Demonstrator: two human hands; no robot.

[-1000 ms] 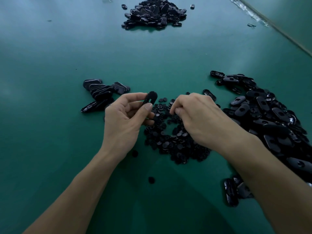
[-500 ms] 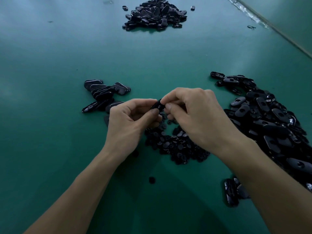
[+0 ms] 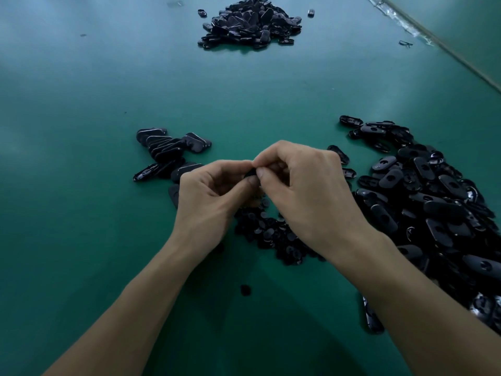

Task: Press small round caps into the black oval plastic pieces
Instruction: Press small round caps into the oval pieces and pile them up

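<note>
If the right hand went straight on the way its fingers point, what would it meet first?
The right hand pinches the black oval piece now; directly behind that is the left hand, apparently with no gap.

Setting: small-parts assembly bench, factory type. Evidence:
- Wide table covered edge to edge in plain green mat.
- Identical black oval pieces in a large loose heap at right, too many to count.
- Second heap of black parts far across the table.
- Pile of small round caps at centre.
- Short overlapped row of ovals at left.

All stock is bulk, of two part types.
</note>
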